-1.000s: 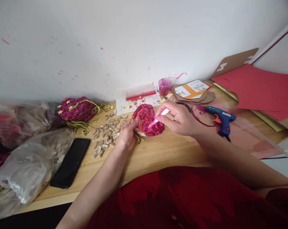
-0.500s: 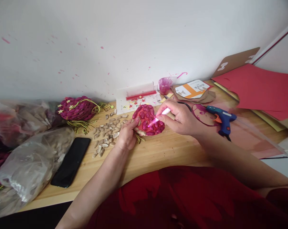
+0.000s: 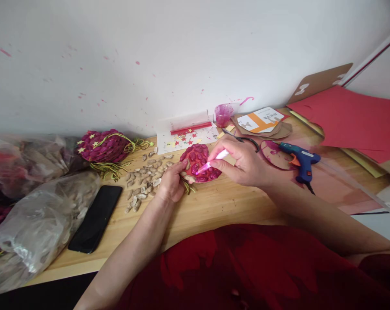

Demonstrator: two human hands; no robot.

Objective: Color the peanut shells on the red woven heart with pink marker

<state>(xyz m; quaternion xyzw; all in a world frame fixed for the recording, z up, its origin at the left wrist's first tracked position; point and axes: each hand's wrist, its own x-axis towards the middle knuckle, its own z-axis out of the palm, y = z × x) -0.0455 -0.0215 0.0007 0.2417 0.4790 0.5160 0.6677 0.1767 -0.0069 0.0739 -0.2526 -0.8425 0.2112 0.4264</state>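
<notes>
My left hand [image 3: 173, 180] pinches the left edge of a red disc covered with peanut shells [image 3: 196, 151], most of them painted magenta and a few at its lower left still bare tan. Yellow-green cords hang below that edge. In my right hand [image 3: 241, 161] is a white paintbrush [image 3: 221, 154] with a pink tip, its end against the shells in the lower middle of the disc. Loose peanut shells [image 3: 146, 174] lie on the wooden table [image 3: 195, 215] left of the disc. My fingers cover part of the disc's left rim.
Behind are a pink-stained plastic cup [image 3: 223, 115], scissors [image 3: 251, 142] and a paper with small stars [image 3: 165, 144]. A blue glue gun [image 3: 303, 161] and red sheets [image 3: 353, 120] lie right. Left are a black phone [image 3: 96, 219], plastic bags [image 3: 46, 228] and stacked magenta discs [image 3: 107, 146].
The brush tip has moved a little left and down across the disc, with my right hand shifting the same way. More of the scissors shows behind my hand. My left hand keeps its hold.
</notes>
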